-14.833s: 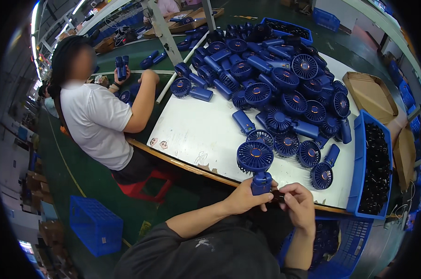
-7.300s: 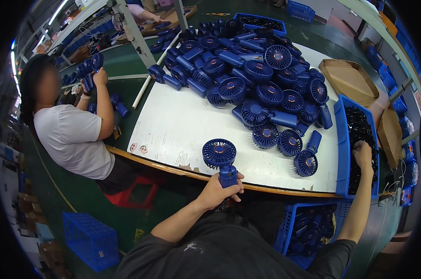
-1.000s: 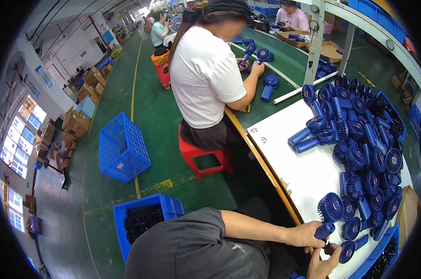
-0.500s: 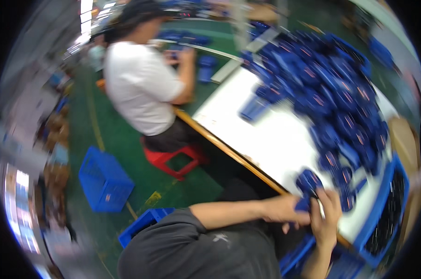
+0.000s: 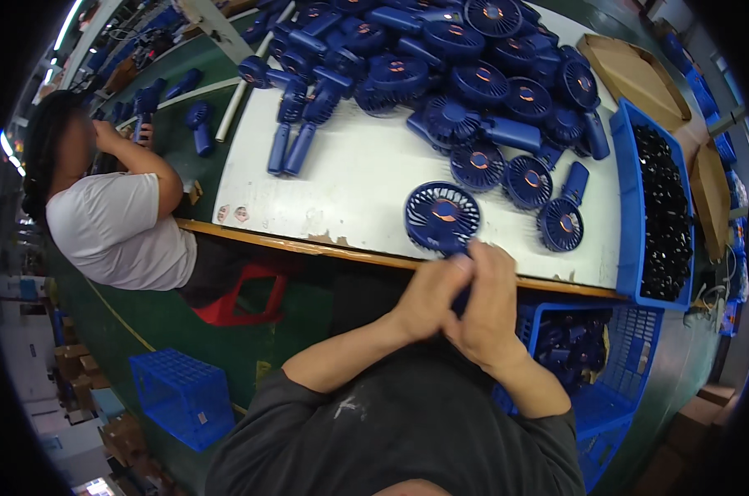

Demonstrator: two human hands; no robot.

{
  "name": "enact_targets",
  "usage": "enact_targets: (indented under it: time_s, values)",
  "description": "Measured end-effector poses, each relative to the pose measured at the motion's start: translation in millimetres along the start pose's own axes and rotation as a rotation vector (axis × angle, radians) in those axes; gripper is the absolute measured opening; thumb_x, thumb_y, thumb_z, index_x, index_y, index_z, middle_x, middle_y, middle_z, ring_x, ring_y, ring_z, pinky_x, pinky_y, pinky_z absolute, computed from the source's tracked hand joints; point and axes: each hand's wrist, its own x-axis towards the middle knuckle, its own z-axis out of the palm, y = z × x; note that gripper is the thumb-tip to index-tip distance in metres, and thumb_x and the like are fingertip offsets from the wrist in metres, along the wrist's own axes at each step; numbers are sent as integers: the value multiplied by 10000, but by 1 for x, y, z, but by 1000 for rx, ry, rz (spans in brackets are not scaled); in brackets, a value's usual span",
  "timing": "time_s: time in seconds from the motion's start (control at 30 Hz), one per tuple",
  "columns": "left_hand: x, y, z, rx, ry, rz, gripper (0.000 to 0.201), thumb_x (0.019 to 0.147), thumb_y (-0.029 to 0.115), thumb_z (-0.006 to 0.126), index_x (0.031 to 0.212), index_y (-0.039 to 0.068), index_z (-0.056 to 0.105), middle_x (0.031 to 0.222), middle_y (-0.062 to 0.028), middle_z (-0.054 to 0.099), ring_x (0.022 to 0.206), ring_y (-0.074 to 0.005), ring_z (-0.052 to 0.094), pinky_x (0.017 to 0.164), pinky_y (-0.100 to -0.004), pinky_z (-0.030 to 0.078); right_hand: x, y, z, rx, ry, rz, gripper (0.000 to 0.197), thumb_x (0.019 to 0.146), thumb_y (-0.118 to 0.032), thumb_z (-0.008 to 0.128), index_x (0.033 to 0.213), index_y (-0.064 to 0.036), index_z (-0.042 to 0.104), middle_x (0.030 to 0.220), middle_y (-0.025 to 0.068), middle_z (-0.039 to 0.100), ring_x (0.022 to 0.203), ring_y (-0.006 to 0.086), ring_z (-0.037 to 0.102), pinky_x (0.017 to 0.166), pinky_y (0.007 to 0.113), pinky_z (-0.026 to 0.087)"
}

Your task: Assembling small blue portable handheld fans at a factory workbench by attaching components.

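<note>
A dark blue handheld fan [image 5: 420, 234] is held at the table's front edge, its round grille pointing up and its handle mostly covered by my fingers. Around the handle from the left closes my left hand [image 5: 430, 299]. My right hand [image 5: 488, 307] presses against the same handle from the other side, fingers bent over it. Whether anything small lies between the hands is hidden. Beyond them, several like fans [image 5: 478, 165] lie in a large heap on the white table [image 5: 349, 202]; another fan [image 5: 560, 225] rests just right of my hands.
At the right table end stands a blue bin [image 5: 628, 207] of small black parts, with an open cardboard box [image 5: 631, 74] behind. A blue crate [image 5: 631, 364] holding dark blue parts sits below the edge. A co-worker [image 5: 118, 207] sits at left near an empty blue crate [image 5: 180, 393].
The view has swung right and steadied, bringing the table in front of me. My hands have come together on the fan's handle; a small pale-and-dark part at the right fingers no longer shows.
</note>
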Motion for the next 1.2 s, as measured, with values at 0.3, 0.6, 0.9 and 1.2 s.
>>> enact_targets:
  time_s: [0.3, 0.6, 0.9, 1.2]
  values:
    - [38, 84, -138, 1501, 779, 743, 741, 859, 262, 742, 1423, -78, 403, 1463, -297, 413, 1403, -422, 361, 1171, -462, 281, -158, 79, -46, 468, 552, 735, 507, 798, -98, 670, 1268, 19, 519, 910, 48, 562, 808, 141, 540, 743, 277, 467]
    - [47, 89, -305, 965, 889, 134, 881, 908, 389, 694, 1467, -148, 276, 1244, -307, 625, 1075, -359, 667, 960, -357, 500, -431, 243, -104, -475, 346, 1352, 533, 855, -136, 678, 1287, 122, 502, 1245, 328, 564, 1215, 459, 510, 1060, 436, 396]
    - [32, 86, -292, 757, 831, 81, 777, 808, 232, 791, 1372, -150, 417, 862, -110, 671, 779, -159, 638, 725, -284, 526, -368, 219, -88, -146, 249, 1101, 324, 917, -94, 646, 1189, 76, 602, 1132, 227, 661, 1052, 324, 648, 955, 384, 504]
    - [-4, -3, -61, -292, 360, 346, 623, 812, 99, 761, 1347, -24, 465, 1111, -100, 658, 973, -183, 658, 932, -359, 530, -87, 14, 14, 910, -78, 692, 571, 852, -11, 693, 1380, 9, 477, 1288, 171, 586, 1087, 217, 616, 945, 340, 506]
